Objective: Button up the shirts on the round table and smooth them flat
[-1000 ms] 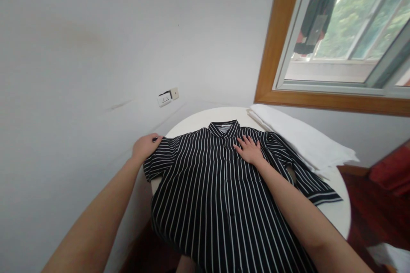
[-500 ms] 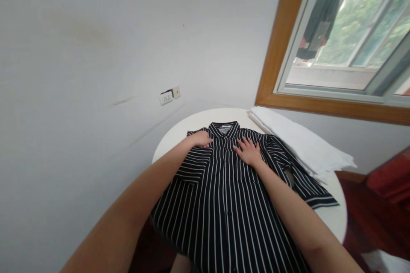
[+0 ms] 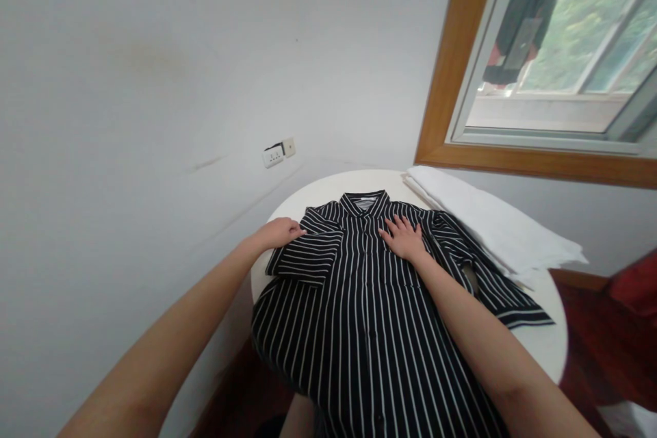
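A black shirt with thin white stripes [image 3: 369,315] lies front up on a round white table [image 3: 544,339], collar toward the wall. Its left sleeve [image 3: 308,256] is folded inward over the chest. My left hand [image 3: 277,233] rests at the outer edge of that fold, at the shoulder, fingers together and curled onto the cloth. My right hand [image 3: 405,238] lies flat on the chest just right of the button line, fingers spread. The right sleeve [image 3: 493,287] lies spread out on the table.
A folded white cloth [image 3: 493,226] lies on the table's right side under a wood-framed window [image 3: 446,102]. A wall socket [image 3: 277,152] sits on the white wall beyond the table. Dark red floor [image 3: 606,349] shows at right.
My left hand carried the left sleeve inward over the chest, then drew back to the fold's outer edge. The right hand stayed pressed on the chest.
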The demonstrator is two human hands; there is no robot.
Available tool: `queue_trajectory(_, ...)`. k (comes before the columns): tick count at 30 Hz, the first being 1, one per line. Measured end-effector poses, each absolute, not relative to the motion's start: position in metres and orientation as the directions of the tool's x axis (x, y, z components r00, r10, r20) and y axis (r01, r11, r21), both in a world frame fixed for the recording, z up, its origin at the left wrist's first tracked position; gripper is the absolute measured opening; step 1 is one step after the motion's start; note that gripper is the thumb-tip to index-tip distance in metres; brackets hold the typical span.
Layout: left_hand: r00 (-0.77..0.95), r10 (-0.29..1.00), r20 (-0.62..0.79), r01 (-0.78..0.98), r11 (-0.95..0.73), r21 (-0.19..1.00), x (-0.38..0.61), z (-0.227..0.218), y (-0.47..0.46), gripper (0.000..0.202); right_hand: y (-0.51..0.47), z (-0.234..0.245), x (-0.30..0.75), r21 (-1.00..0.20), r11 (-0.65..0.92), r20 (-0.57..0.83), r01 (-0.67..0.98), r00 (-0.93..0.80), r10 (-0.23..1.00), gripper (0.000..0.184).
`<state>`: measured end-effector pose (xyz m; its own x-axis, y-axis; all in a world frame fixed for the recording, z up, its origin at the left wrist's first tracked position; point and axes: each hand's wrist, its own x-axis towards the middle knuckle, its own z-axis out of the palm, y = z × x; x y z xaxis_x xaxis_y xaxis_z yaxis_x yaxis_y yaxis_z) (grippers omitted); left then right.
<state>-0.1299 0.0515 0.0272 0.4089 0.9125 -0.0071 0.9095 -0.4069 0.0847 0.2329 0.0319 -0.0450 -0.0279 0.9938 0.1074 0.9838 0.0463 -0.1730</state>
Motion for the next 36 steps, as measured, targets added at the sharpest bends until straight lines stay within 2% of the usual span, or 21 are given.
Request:
queue_trajectory(6, 0.376, 0.926, -0.034, 0.927, -0.376, -0.003, -0.137, 0.03, 0.046, 0.039, 0.032, -0.044, 0.233, -0.174, 0.047, 0.103, 0.984, -0.029, 0.994, 0.067)
queue_trajectory(8, 0.38, 0.924, -0.029, 0.925, -0.379, 0.031, -0.129, 0.038, 0.043, 0.037, 0.031, -0.043, 0.233, -0.177, 0.043, 0.091, 0.983, -0.027, 0.995, 0.067)
queue_trajectory(11, 0.412, 0.911, -0.02, 0.893, -0.399, 0.208, -0.102, 0.054, 0.034, 0.037, 0.031, -0.041, 0.232, -0.177, 0.043, 0.077, 0.983, -0.029, 0.997, 0.068)
queue_trajectory(15, 0.471, 0.876, 0.101, 0.765, -0.463, 0.448, -0.045, 0.065, 0.018, 0.038, 0.031, -0.04, 0.232, -0.18, 0.043, 0.078, 0.983, -0.029, 0.997, 0.067)
queue_trajectory(17, 0.516, 0.846, 0.134, 0.622, -0.478, 0.62, -0.016, 0.061, 0.013, 0.038, 0.031, -0.04, 0.233, -0.177, 0.043, 0.082, 0.983, -0.029, 0.996, 0.067)
queue_trajectory(19, 0.57, 0.816, 0.094, 0.421, -0.388, 0.819, 0.007, 0.053, 0.012, 0.039, 0.03, -0.039, 0.233, -0.174, 0.051, 0.082, 0.983, -0.037, 0.996, 0.066)
queue_trajectory(20, 0.594, 0.801, 0.072, 0.336, -0.329, 0.882, 0.015, 0.049, 0.015, 0.039, 0.03, -0.038, 0.233, -0.175, 0.054, 0.078, 0.983, -0.041, 0.996, 0.066)
queue_trajectory(22, 0.59, 0.804, 0.078, 0.264, -0.283, 0.922, 0.023, 0.041, 0.025, 0.038, 0.03, -0.037, 0.234, -0.18, 0.052, 0.071, 0.982, -0.04, 0.997, 0.065)
queue_trajectory(25, 0.399, 0.885, 0.242, 0.409, -0.408, 0.816, 0.016, 0.032, 0.048, 0.029, 0.032, -0.037, 0.234, -0.187, 0.039, 0.074, 0.982, -0.026, 0.997, 0.064)
queue_trajectory(27, 0.221, 0.897, 0.381, 0.607, -0.433, 0.667, 0.004, 0.024, 0.062, 0.025, 0.033, -0.039, 0.235, -0.191, 0.043, 0.085, 0.981, -0.028, 0.996, 0.063)
queue_trajectory(29, 0.077, 0.861, 0.502, 0.787, -0.362, 0.499, -0.012, 0.012, 0.07, 0.025, 0.034, -0.041, 0.235, -0.194, 0.051, 0.096, 0.98, -0.032, 0.995, 0.063)
queue_trajectory(32, 0.032, 0.802, 0.596, 0.917, -0.261, 0.303, -0.034, -0.007, 0.073, 0.028, 0.034, -0.044, 0.235, -0.204, 0.064, 0.121, 0.977, -0.04, 0.992, 0.061)
queue_trajectory(36, 0.031, 0.797, 0.603, 0.948, -0.214, 0.234, -0.057, -0.019, 0.074, 0.031, 0.031, -0.042, 0.235, -0.242, 0.086, 0.22, 0.966, -0.032, 0.975, 0.052)
